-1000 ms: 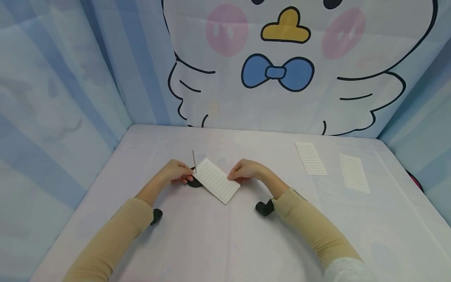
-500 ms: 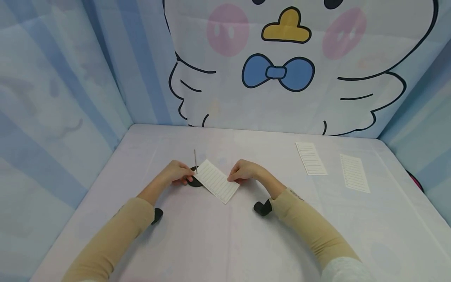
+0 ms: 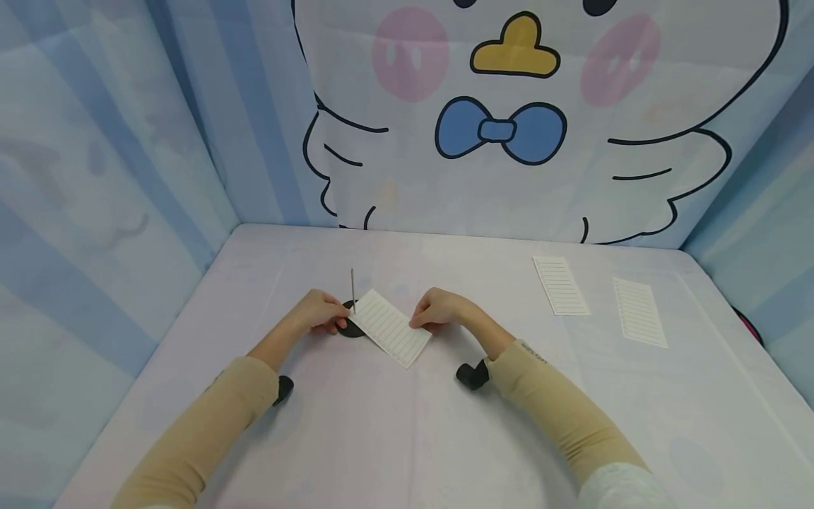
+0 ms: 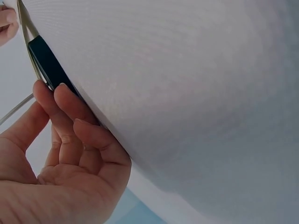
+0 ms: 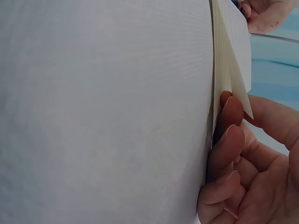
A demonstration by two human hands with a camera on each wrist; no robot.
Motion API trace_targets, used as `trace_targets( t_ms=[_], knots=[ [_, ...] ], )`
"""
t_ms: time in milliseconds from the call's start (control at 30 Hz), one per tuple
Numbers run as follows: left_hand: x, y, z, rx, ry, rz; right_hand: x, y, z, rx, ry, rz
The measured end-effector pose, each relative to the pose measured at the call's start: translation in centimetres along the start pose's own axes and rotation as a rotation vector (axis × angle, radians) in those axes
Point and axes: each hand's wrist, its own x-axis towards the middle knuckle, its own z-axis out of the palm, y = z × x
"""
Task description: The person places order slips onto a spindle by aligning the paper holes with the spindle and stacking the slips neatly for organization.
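A sheet of white lined paper (image 3: 391,329) is held at a slant over the table between both hands. My left hand (image 3: 321,311) pinches its left corner, right at a bill spike's thin metal rod (image 3: 352,290). The spike's black round base (image 3: 352,329) lies under that corner, partly hidden by paper and fingers; in the left wrist view the base (image 4: 49,63) is close to the fingertips. My right hand (image 3: 439,309) pinches the right edge of the paper between thumb and fingers. In the right wrist view the paper (image 5: 236,65) is tilted up from the table.
Two more lined sheets lie flat at the back right, one lined sheet (image 3: 562,286) left of the other sheet (image 3: 640,312). Black wrist cameras, such as the right one (image 3: 473,376), hang below the sleeves. Printed fabric walls (image 3: 502,191) border the white table (image 3: 407,438).
The paper's upper corner has sunk slightly, and the rod stands a little more upright. The right hand has shifted slightly left; both hands keep their hold.
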Motion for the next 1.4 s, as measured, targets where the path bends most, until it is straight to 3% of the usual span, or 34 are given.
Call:
trace_targets(
  t_ms=[300,567,667,900,1033,1200,1400],
  knots=[
    [-0.1,0.1,0.0,0.004,0.016,-0.017,-0.9,-0.1,-0.4,-0.056,0.035,-0.041],
    [-0.1,0.2,0.0,0.007,0.023,-0.024,-2.2,1.4,-2.4,-0.275,0.193,-0.247],
    [-0.2,0.2,0.0,-0.011,0.020,-0.026,-2.6,2.3,-3.4,-0.342,0.272,-0.266],
    [-0.7,0.6,-0.1,-0.006,-0.008,-0.002,-3.8,5.0,-6.9,-0.464,0.402,-0.187],
    [-0.7,0.6,0.0,0.001,0.007,-0.020,-3.9,7.0,-9.1,-0.517,0.452,-0.104],
    [-0.6,0.6,0.1,0.002,0.018,-0.030,-4.3,9.1,-11.1,-0.474,0.494,0.014],
    [-0.6,0.6,0.2,-0.010,0.013,-0.043,-4.9,11.4,-12.1,-0.402,0.544,0.118]
  ],
)
